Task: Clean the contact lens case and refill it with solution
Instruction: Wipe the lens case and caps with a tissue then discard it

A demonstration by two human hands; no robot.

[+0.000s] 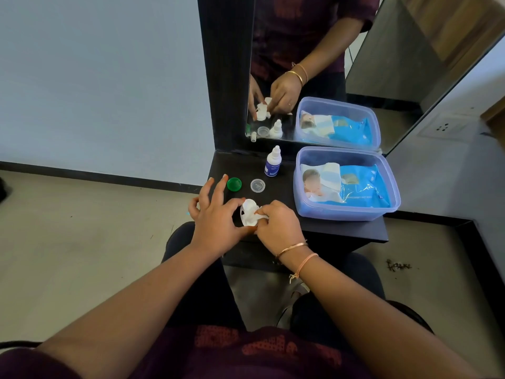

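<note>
The white lens case point(248, 213) is held just above the front edge of the black desk point(328, 231), gripped at its edges by the left hand point(216, 218) with the other fingers spread. The right hand point(277, 225) pinches a small white wipe point(261, 212) against the case. Behind lie a green cap point(234, 184) and a clear cap point(257, 185), apart. Further back stands a dropper bottle point(272, 162), beside a plastic box point(347, 214) holding a blue wipes pack point(360, 187).

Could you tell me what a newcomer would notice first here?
At the front edge of the black shelf, the left hand holds the white lens case while the right hand pinches a white wipe against it. Behind lie a green cap and a clear cap, the solution bottle upright beyond, and a blue-tinted box of wipes at the right.
</note>
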